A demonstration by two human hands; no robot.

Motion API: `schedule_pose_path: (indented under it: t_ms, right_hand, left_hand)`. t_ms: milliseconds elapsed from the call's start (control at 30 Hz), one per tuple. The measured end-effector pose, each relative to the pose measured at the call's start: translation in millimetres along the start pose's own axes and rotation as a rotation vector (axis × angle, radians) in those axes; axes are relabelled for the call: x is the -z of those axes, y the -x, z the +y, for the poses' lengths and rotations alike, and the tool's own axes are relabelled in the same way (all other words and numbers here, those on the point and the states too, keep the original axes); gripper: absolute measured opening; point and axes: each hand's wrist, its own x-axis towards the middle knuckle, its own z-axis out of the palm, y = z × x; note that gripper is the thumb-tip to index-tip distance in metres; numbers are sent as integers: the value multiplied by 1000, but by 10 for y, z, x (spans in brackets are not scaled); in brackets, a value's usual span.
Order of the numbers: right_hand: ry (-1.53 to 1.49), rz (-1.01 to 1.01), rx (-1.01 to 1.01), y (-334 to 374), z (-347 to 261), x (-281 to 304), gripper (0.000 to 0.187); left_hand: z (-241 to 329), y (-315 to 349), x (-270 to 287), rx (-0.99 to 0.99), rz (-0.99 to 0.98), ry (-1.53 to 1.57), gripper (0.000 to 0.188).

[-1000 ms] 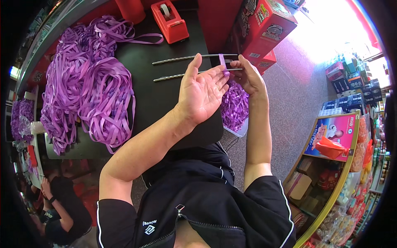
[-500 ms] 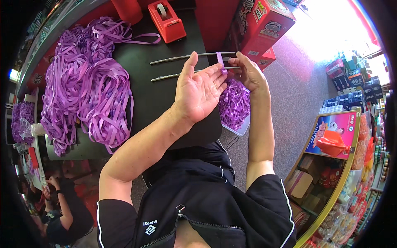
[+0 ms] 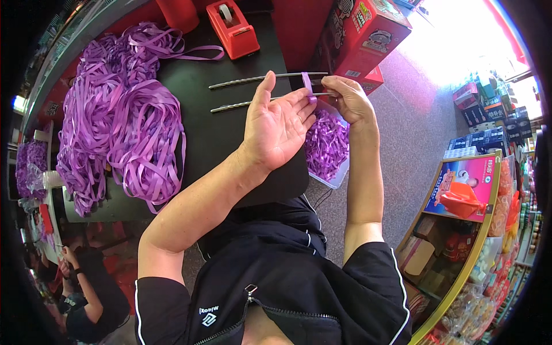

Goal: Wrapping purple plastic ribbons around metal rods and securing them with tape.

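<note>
Two thin metal rods with twisted left ends (image 3: pixel 241 82) lie one beyond the other above the black tabletop. Near their right ends a short purple ribbon (image 3: pixel 307 86) loops across both. My left hand (image 3: pixel 279 129) is palm up with its fingers stretched out, the fingertips touching the ribbon by the nearer rod. At the rods' right ends my right hand (image 3: pixel 349 99) is closed in a pinch; what lies between thumb and fingers is hidden. Below the hands, a pale plastic bin (image 3: pixel 335 185) holds many short purple ribbon pieces (image 3: pixel 325 144).
A large tangled heap of purple ribbon (image 3: pixel 138 115) covers the table's left side. Behind it stands a red tape dispenser (image 3: pixel 233 34). Red cartons (image 3: pixel 368 37) stand at the far right, a gold-edged display case (image 3: pixel 454 230) at the right. Another person (image 3: pixel 92 287) sits at lower left.
My right hand has shifted slightly to the right and nearer, its fingers curling, uncovering the far rod's right end. My left hand and the rods have hardly moved.
</note>
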Motion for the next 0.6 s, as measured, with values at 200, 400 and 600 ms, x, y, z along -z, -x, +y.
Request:
schedule_pose_path:
  t_ms: [200, 400, 600]
  right_hand:
    - [-121, -32, -21, -41, 60, 9, 13]
    - [-323, -95, -184, -113, 371, -144, 12]
    - [-649, -405, -252, -223, 592, -240, 15]
  left_hand:
    - [2, 3, 0, -5, 14, 3, 100]
    - [8, 12, -2, 8, 15, 6, 99]
    - [-4, 0, 24, -3, -19, -15, 100]
